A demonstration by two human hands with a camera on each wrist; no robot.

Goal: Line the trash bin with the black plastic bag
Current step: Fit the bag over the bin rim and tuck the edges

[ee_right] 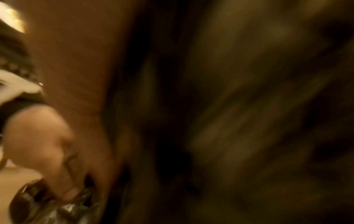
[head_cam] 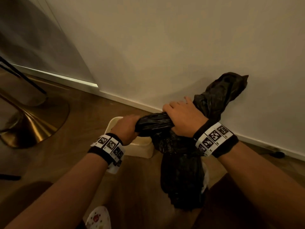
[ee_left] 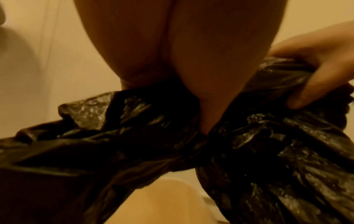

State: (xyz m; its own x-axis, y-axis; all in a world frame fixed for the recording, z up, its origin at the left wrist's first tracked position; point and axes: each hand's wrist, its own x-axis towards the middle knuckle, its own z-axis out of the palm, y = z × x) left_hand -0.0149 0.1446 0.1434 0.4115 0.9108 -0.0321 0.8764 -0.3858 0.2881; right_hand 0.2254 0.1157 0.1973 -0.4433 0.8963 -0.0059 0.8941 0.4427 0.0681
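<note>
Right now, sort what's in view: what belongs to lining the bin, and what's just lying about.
Job: bag, gripped by left hand and right hand; bin.
Lying about: gold stand base, patterned slipper.

The plastic bag (head_cam: 179, 171) is glossy black; the trash bin (head_cam: 140, 148) beside it cream. White wristbands (head_cam: 212, 138) carry black square-coded markers. Floor (head_cam: 79, 116) brown wood-grain.
</note>
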